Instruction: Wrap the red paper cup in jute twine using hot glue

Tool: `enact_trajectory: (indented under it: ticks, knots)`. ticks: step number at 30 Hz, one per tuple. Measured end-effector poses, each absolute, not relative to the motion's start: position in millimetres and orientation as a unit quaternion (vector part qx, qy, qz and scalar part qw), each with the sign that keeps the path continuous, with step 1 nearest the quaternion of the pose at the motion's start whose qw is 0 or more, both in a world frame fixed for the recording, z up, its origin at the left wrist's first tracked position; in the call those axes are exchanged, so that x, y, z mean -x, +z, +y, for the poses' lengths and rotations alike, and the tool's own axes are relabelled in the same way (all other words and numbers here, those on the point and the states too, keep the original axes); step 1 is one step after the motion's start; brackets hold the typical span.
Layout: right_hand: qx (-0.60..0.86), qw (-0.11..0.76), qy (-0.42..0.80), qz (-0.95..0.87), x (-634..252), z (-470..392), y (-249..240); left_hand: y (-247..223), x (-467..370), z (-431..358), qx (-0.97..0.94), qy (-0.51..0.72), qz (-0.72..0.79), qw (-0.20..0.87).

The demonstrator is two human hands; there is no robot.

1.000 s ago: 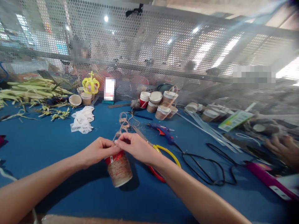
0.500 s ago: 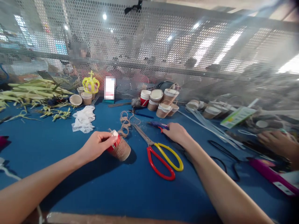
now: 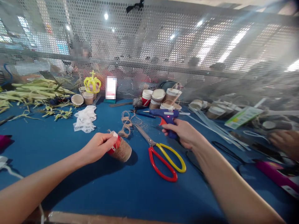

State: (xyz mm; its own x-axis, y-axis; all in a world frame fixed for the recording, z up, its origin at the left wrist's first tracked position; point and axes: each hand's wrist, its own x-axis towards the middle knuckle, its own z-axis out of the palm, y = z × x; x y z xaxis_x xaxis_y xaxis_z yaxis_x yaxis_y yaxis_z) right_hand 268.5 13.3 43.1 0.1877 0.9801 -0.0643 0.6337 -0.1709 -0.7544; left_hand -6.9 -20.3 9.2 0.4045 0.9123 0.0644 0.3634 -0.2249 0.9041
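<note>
My left hand (image 3: 101, 147) pinches the rim of a red paper cup (image 3: 122, 150) wound partly with brown twine. The cup is tilted, its base toward the right. My right hand (image 3: 183, 132) grips a blue glue gun (image 3: 166, 115) with an orange trigger and a lit red light; its nozzle points left and a clear glue stick juts from the back. Between the hands lie large scissors (image 3: 161, 155) with one red and one yellow handle. Loose twine (image 3: 126, 124) is coiled on the blue table just beyond the cup.
Twine-wrapped cups (image 3: 173, 95) stand at the back before a perforated metal screen (image 3: 144, 46). A white cloth (image 3: 85, 119), a yellow crown (image 3: 92, 84) and pale husks (image 3: 39, 87) are at the left. Clear glue sticks (image 3: 215, 129) and another person's hand (image 3: 285, 140) are at the right.
My right hand has raised the glue gun from low over the table, and it now points level to the left. My left hand keeps its hold on the cup.
</note>
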Motion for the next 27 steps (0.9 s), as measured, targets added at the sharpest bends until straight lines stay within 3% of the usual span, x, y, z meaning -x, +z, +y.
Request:
enact_trajectory:
  ticks: [7,15,21,27]
  knots:
    - [0.552,0.331,0.429,-0.634,-219,-45,51,8,7,-17,-0.700,0.323,0.456,0.445]
    - [0.636,0.286,0.324,-0.639,-204,-65,30,4,6,-12,-0.672,0.344,0.464,0.463]
    - [0.588,0.287,0.203,-0.729,-204,-68,24,7,4,-13,-0.666,0.339,0.457,0.482]
    - [0.539,0.307,0.203,-0.758,-205,-66,22,7,4,-15,-0.685,0.339,0.461,0.451]
